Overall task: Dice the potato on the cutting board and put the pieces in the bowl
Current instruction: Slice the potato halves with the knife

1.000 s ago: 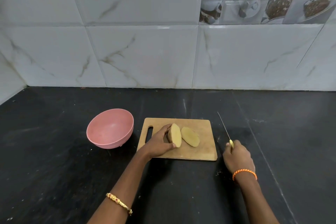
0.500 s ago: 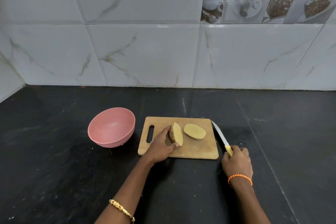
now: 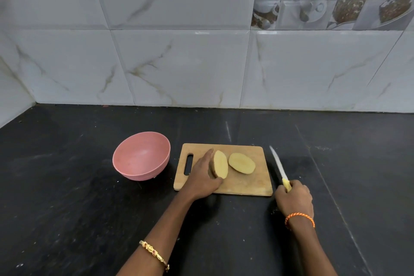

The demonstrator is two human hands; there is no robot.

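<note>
**Potato in two halves, one held on its edge**

While the left hand (image 3: 202,178) lies on the wooden cutting board (image 3: 244,184), its fingers are stretched along the skin side of one potato half (image 3: 220,167) and its thumb comes under the near end of it, so the hand holds this half standing on its edge. The pale cut face of this half looks to the right, away from the palm. The fingertips reach a little past the far end of the half, toward the back edge of the board.

Just beside it, to the right, the second potato half (image 3: 242,163) lies flat on the board with its cut face up. The two halves are very near each other, but I cannot tell if they touch.

The right hand (image 3: 294,198) is off the board, just beside its near right corner. Its fingers are curled around the yellow handle of a knife (image 3: 279,167). The blade points away from the person and a little to the left, along the right edge of the board, and it does not touch the potato.

To the left of the board, near its handle slot, stands a pink bowl (image 3: 136,170). No potato pieces show inside it.

Board and bowl both stand on a dark stone counter (image 3: 67,208), with a marble-patterned tiled wall (image 3: 179,63) behind it. A gold bracelet (image 3: 154,253) is on the left wrist and an orange thread band (image 3: 300,218) on the right wrist.
</note>
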